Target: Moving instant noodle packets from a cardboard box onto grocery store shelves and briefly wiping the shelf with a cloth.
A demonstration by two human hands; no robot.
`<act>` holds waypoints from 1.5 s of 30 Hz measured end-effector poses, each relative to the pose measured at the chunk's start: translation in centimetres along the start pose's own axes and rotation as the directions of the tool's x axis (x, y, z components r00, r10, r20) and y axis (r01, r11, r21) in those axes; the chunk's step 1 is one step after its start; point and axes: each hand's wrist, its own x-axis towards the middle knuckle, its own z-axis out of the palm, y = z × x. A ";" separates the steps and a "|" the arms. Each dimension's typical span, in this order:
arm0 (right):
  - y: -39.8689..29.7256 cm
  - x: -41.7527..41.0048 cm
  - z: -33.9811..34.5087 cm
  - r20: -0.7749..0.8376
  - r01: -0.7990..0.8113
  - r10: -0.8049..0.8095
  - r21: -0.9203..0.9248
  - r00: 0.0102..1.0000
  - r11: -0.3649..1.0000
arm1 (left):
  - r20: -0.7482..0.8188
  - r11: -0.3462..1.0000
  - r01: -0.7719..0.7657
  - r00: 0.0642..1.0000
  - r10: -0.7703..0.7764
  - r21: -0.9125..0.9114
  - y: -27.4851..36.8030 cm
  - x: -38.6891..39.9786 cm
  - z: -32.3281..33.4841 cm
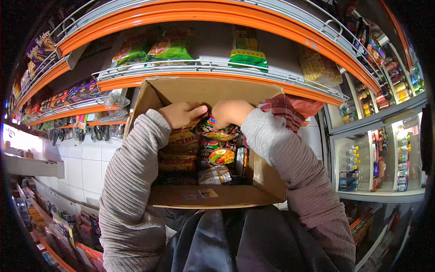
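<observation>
An uncovered cardboard box (268, 171) stands in front of my body, with several instant noodle packets inside. My left hand (183, 115) reaches over the box's left part, thumb pointing right; its other fingers are partly hidden. A black noodle packet (222, 134) with a food picture is tilted under my right hand (231, 113), whose fingers curl over its upper part. Below it lies another black noodle packet (221, 154), showing an egg on noodles. Yellowish-red packets (178, 151) form a stack along the left side. A pale printed packet (214, 175) rests near the front wall.
Behind the box runs an orange-edged shelf (190, 77) with a wire rail, carrying green noodle packs (171, 49). A red checked cloth (282, 110) hangs at the box's right. Glass-fronted coolers (377, 159) stand farther right. Stocked shelves (68, 112) line the left.
</observation>
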 end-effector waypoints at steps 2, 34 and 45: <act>-0.6 0.9 0.8 0.211 -0.062 0.080 -0.091 0.974 0.994 | -0.035 0.993 -0.030 0.999 0.034 0.116 -2.0 0.5 0.2; -6.9 -0.2 10.2 0.690 0.511 -0.258 -0.188 0.677 0.839 | -0.020 0.865 0.149 0.987 -0.158 0.479 -3.4 -0.7 -2.6; -6.7 1.7 8.6 0.082 0.520 -0.558 0.272 0.826 0.810 | -0.108 0.995 0.050 0.993 -0.040 0.091 -3.4 -0.8 -3.5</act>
